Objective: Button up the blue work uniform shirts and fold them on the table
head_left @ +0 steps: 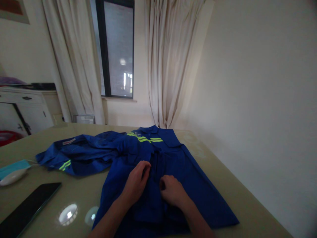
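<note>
A blue work jacket (193, 178) with neon yellow reflective stripes lies spread on the table (250, 211), its collar away from me and one sleeve stretched out to the left. My left hand (137, 181) pinches the fabric at the front opening near the jacket's middle. Right beside it, my right hand (171, 190) is closed on the other edge of the front opening. The two hands are a few centimetres apart.
A dark phone (27, 208) lies at the table's near left, with a blue face mask (11, 168) and a white oval object (12, 177) behind it. A white cabinet (22, 109), curtains and a window stand beyond the table. A wall runs along the right.
</note>
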`<state>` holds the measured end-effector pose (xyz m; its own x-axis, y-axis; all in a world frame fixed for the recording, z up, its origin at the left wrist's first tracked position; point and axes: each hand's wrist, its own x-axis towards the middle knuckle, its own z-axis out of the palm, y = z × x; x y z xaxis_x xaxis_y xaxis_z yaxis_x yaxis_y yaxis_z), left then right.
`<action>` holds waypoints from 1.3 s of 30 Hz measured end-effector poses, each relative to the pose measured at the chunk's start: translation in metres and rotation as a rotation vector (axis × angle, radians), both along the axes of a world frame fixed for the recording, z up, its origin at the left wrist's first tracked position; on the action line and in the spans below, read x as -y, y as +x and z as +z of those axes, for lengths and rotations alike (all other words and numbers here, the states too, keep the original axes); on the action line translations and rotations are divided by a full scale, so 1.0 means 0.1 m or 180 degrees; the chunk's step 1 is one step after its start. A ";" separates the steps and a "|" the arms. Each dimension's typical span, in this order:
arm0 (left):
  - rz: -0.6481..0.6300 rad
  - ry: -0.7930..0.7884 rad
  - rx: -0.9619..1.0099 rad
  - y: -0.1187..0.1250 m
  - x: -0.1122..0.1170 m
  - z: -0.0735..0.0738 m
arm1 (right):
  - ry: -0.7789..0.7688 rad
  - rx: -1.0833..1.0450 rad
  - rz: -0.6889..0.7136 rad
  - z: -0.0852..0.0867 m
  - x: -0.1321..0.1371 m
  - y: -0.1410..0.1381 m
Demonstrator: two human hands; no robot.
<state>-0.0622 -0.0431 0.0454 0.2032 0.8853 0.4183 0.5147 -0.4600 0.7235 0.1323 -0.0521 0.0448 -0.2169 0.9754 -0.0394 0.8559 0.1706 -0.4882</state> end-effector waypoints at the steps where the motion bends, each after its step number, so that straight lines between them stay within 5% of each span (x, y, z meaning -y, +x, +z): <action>1: -0.0110 -0.0022 -0.0167 0.01 0.02 -0.03 | 0.0039 -0.0229 0.0013 -0.01 -0.02 0.02; 7: -0.0512 -0.0042 -0.1592 -0.05 0.14 -0.06 | 0.0111 -0.1412 -0.0279 0.01 -0.14 0.12; 16: -0.0007 -0.0057 -0.2201 -0.06 0.12 -0.02 | 0.0516 0.0030 -0.0928 0.00 -0.06 0.11; 26: -0.0383 0.0254 -0.2066 0.06 0.09 -0.12 | 0.0300 -0.0084 -0.0570 -0.07 -0.03 0.08; 32: -0.0265 0.0280 -0.2314 0.05 0.06 -0.11 | 0.0380 -0.1412 -0.0520 -0.12 -0.17 0.17; 39: -0.0045 -0.0177 -0.2353 -0.11 0.05 -0.09 | 0.0220 -0.3001 -0.0794 0.03 -0.21 0.18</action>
<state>-0.0729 -0.0480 0.0366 0.4260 0.8964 0.1226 0.8709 -0.4430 0.2128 0.1506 -0.0306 0.0476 0.0829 0.9912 0.1035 0.1350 0.0917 -0.9866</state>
